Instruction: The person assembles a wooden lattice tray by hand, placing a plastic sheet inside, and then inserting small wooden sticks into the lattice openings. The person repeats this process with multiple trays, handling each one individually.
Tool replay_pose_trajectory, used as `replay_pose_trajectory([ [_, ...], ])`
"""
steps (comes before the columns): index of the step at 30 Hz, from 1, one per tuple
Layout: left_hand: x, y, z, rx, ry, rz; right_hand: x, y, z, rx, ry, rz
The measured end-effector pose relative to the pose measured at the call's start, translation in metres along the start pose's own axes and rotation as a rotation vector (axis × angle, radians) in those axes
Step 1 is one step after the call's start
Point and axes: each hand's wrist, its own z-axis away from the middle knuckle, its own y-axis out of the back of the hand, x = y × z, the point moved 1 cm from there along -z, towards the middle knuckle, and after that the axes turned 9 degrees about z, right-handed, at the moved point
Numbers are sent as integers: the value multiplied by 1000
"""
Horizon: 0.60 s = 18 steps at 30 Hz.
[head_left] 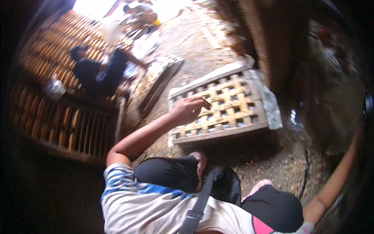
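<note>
My left hand (190,109) hovers over or lightly touches a wooden-framed panel (233,98) woven from flat, pale strips with square gaps. Its fingers are loosely bent and apart, and nothing shows in them. The panel lies low before my knees, with whitish plastic sheeting (271,107) sticking out along its far and right edges. Far out to the right reaches my right arm (331,191), toward the dark rim of the picture. Shadow and blur there hide the right hand's fingers and anything they may hold.
A person (95,72) in dark clothes sits at the upper left beside another framed panel (161,80). Farther back, another person (140,15) crouches. Slatted wooden walling (58,121) runs along the left. A thick post (269,43) stands at the right; a dark cord (306,171) lies on the littered ground.
</note>
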Motion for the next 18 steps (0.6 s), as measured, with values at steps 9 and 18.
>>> replay_pose_trajectory([
  [9,140,-84,-140,6,-402,335,-187,142,-30,275,429,-85],
  [18,194,-116,-191,-254,-266,1457,-186,155,3,-141,367,-595],
])
